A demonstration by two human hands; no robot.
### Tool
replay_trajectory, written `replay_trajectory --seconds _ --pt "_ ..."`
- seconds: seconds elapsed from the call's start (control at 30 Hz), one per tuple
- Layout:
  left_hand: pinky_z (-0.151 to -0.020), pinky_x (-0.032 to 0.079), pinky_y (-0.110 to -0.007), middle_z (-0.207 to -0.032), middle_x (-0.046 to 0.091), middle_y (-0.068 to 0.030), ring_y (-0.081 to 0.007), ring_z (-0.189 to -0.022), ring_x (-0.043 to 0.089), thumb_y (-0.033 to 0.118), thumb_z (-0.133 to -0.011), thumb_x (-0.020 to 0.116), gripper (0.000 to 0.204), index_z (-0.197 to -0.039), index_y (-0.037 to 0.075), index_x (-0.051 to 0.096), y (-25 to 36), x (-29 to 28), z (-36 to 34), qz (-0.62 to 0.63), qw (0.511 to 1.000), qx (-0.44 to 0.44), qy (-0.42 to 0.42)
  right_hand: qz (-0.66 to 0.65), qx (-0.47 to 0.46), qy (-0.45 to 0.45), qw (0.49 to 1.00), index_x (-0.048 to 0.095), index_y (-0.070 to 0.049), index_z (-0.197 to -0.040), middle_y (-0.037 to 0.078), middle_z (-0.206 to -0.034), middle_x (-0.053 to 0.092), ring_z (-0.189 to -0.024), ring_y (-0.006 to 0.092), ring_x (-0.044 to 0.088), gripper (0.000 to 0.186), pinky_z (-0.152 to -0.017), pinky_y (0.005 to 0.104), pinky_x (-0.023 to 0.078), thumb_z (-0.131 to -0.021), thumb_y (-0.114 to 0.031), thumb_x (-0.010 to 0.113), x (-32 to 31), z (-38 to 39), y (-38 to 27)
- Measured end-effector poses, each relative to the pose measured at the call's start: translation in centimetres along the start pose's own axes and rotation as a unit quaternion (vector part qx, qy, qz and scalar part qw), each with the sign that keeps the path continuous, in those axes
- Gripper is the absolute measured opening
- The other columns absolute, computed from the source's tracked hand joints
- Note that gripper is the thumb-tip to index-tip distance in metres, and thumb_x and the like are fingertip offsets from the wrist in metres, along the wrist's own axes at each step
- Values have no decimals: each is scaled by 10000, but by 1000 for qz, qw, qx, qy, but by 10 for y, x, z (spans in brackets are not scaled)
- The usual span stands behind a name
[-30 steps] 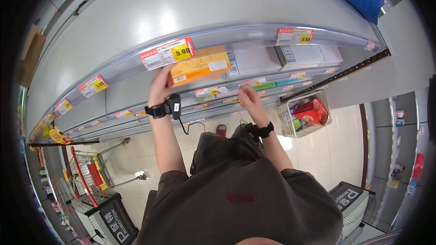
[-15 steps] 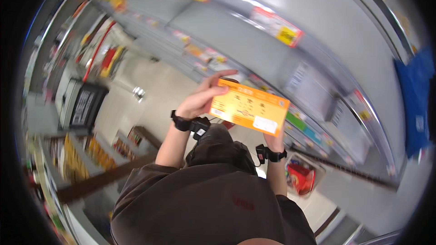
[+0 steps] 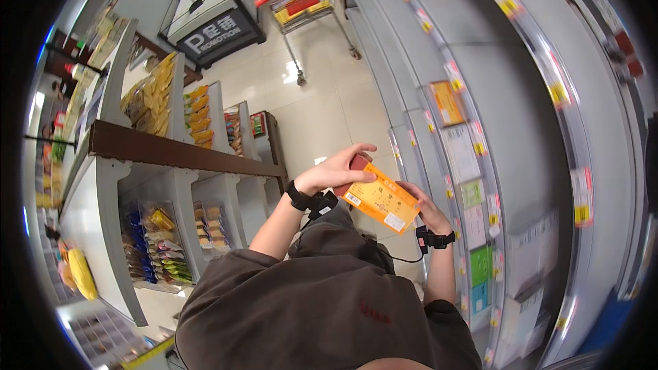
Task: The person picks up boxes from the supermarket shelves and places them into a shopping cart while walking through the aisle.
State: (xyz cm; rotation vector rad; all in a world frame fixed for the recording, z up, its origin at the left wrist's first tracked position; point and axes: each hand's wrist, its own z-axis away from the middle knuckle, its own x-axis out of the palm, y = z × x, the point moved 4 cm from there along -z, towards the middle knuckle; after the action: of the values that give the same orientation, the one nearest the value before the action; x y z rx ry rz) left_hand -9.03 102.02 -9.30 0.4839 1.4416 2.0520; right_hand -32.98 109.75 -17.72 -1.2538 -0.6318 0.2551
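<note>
An orange, flat carton [image 3: 380, 202] with a dark red side and a white label is held between both hands in front of my body. My left hand [image 3: 339, 173] grips its upper left end, thumb across the front face and fingers over the top. My right hand [image 3: 428, 209] holds the other end from behind, its fingers partly hidden by the carton. Just to the right stand grey shelves, on which lie another orange carton [image 3: 447, 103], white boxes [image 3: 460, 157] and a green pack [image 3: 481, 264].
On the left, grey display shelves with a brown rail [image 3: 137, 138] hold bagged snacks [image 3: 147, 96]. Ahead along the tiled floor [image 3: 325, 96] stand a red-handled shopping cart [image 3: 301, 3] and a dark promotion counter [image 3: 212, 31]. A blue bag [image 3: 610, 322] lies at the lower right.
The orange carton has come off the shelf into both hands, and its red side now shows. The view has swung from the shelf toward the aisle, shifting the shelves to the right.
</note>
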Motion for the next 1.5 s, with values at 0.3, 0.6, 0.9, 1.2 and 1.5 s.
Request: replay_trajectory --seconds 0.3,0.6,0.9,1.2,1.5 --pt "-999 413 -357 -1264 495 -226 -279 -1165 517 271 -709 804 872 -1408 67 325 5 -127 -30 -108 984 85 110 187 102 -155 965 275 5 -1422 193 -1375 410 -1325 285 391 808 -1111 395 302 -825 -312 719 4 -184 -52" --pt "-893 480 -340 -1242 471 -207 -240 -997 588 285 -751 775 899 -1445 104 232 58 -259 -96 -198 967 151 57 262 -17 -122 957 334 1 -1348 187 -1257 497 -1221 261 485 823 -1045 379 368 -727 -278 798 7 -340 -96" --pt "-899 494 -376 -1148 607 -201 -291 -1040 622 487 -855 657 681 -1308 20 456 21 -437 -244 -184 937 -12 295 8 -18 15 1000 499 -6 -1245 61 -1095 622 -1005 148 593 616 -868 304 488 -748 -264 756 -94 -421 -82" --pt "-1097 315 -490 -1414 391 -227 -397 -1355 328 356 -751 753 794 -1361 1 389 -7 -571 -351 -526 689 -34 497 -88 -121 260 954 522 -6 -1209 61 -1061 631 -926 153 606 523 -799 297 496 -797 -243 741 -176 -441 -121" --pt "-1023 310 -499 -1228 525 -143 -324 -1170 465 551 -810 635 758 -1348 47 457 -35 -652 -388 -565 658 29 497 -83 -82 346 931 381 -41 -1375 73 -1240 554 -1090 176 569 633 -900 325 488 -847 -221 680 -165 -413 -120"
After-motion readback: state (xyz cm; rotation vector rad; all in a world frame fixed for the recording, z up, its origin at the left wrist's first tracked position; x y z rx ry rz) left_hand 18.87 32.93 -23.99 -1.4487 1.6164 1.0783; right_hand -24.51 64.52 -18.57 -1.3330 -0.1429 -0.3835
